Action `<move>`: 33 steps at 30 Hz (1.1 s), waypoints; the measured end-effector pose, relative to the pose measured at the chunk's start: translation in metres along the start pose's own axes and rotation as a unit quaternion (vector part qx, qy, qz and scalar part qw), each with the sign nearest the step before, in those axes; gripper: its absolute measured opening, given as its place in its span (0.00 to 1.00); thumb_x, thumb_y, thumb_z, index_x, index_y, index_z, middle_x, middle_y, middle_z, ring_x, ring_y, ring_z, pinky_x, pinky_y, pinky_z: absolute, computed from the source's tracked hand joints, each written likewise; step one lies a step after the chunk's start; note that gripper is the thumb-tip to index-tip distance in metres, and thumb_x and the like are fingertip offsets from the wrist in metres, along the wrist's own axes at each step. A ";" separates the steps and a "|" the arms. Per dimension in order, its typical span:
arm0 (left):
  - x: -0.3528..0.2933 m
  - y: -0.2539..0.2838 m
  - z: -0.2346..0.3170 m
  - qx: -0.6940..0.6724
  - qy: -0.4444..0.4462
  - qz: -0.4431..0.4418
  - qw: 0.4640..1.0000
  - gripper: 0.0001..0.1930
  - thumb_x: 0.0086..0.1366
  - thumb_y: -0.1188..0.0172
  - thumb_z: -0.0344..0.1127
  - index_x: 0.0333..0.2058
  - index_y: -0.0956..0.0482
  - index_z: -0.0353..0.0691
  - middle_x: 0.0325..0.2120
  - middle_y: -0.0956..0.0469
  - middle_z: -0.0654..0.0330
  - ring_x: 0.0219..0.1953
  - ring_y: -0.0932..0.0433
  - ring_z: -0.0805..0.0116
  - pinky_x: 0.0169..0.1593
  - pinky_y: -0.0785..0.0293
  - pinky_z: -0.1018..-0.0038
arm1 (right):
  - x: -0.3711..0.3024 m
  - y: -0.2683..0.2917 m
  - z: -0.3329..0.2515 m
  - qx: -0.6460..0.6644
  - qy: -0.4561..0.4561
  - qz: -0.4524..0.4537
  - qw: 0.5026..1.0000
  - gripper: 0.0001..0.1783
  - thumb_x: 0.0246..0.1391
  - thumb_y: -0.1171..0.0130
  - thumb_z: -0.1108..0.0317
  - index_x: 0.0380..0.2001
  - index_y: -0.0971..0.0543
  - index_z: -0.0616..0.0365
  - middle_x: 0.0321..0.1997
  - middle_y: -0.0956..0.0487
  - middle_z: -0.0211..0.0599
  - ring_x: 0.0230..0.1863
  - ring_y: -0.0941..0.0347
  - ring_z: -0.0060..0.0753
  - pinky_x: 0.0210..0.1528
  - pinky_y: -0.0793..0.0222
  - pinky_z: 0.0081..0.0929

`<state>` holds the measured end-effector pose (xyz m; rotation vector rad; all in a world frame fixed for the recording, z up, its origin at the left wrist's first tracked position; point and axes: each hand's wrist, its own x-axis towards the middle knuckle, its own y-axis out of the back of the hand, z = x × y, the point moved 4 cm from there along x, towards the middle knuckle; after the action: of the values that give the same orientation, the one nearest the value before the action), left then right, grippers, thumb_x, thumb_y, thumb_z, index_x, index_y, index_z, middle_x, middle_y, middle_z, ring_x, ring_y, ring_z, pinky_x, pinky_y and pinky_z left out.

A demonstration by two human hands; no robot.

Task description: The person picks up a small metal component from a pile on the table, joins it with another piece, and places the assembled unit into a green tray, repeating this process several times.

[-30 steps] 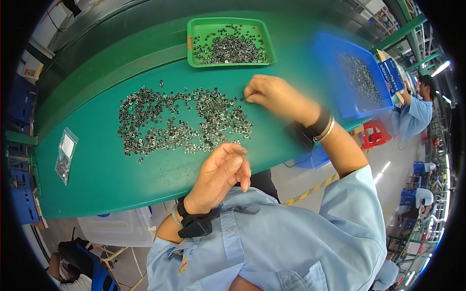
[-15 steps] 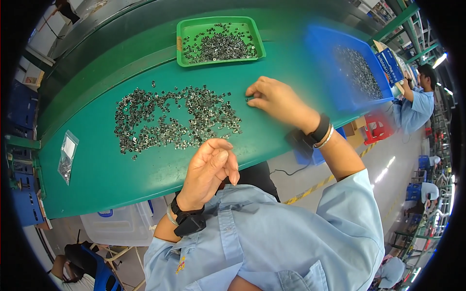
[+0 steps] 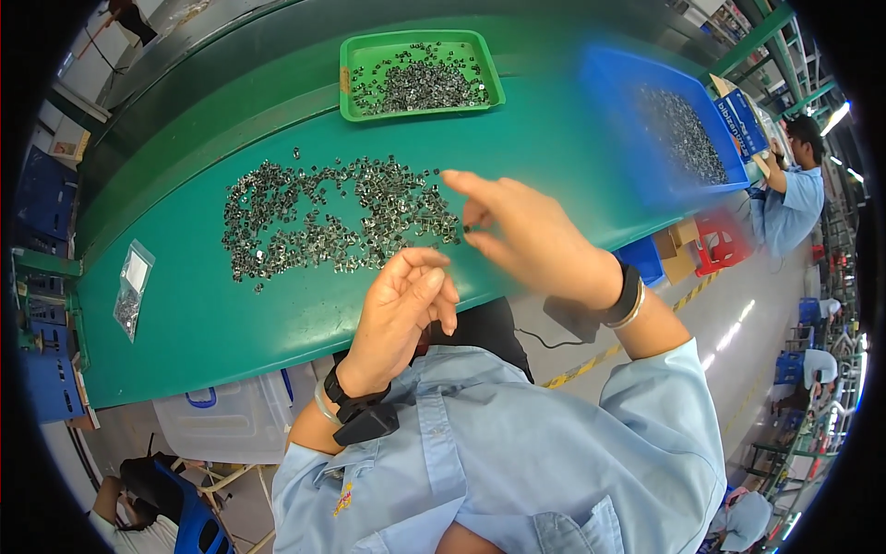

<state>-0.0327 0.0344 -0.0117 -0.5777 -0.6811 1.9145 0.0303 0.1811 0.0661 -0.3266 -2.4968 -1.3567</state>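
Many small, square, dark and silvery metal parts [image 3: 392, 198] lie scattered in a loose patch on the green tabletop [image 3: 185, 328]. At the near right edge of this patch is my left hand [image 3: 397, 319], its fingers curled and the thumb against them; whatever may be inside is hidden. My right hand [image 3: 531, 231] is at the patch's right side, index finger stretched toward the outermost parts. Between its thumb and another finger shows a small dark part [image 3: 468, 228], slightly blurred.
A green tray [image 3: 420, 117] of similar parts stands at the back. To the right is a blue bin [image 3: 614, 129] holding more, partly blurred. A clear plastic bag [image 3: 134, 291] lies at the left. A co-worker [image 3: 796, 198] is at the far right.
My right hand has moved left and nearer to me, reaching the patch's edge, and its index finger has straightened away from the thumb. My left hand has shifted slightly up, still curled.
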 end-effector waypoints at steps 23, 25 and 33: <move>-0.007 0.000 0.005 0.012 0.046 -0.053 0.997 0.10 0.67 0.47 0.35 0.41 0.30 0.34 0.27 0.24 0.59 0.25 0.25 0.74 0.29 0.28 0.78 | -0.027 -0.018 -0.022 0.141 0.042 0.043 0.988 0.17 0.39 0.34 0.77 0.36 0.23 0.54 0.32 0.25 0.33 0.35 0.28 0.37 0.35 0.32 0.31; -0.007 0.000 0.005 0.016 0.047 -0.046 0.998 0.10 0.67 0.47 0.35 0.41 0.30 0.34 0.27 0.24 0.59 0.25 0.25 0.74 0.29 0.28 0.78 | -0.029 -0.020 -0.021 0.154 0.026 0.047 0.987 0.14 0.40 0.34 0.77 0.34 0.23 0.55 0.32 0.25 0.34 0.35 0.28 0.37 0.35 0.32 0.30; -0.012 -0.003 0.005 0.081 0.031 0.013 0.996 0.09 0.67 0.47 0.34 0.40 0.30 0.35 0.27 0.24 0.59 0.24 0.25 0.75 0.28 0.28 0.78 | -0.033 -0.023 -0.027 0.044 0.047 0.083 0.994 0.13 0.41 0.35 0.77 0.32 0.24 0.57 0.32 0.25 0.34 0.34 0.28 0.36 0.34 0.32 0.29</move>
<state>-0.0295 0.0239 -0.0049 -0.5424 -0.4750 1.9468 0.0569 0.1435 0.0506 -0.4301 -2.3860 -1.1657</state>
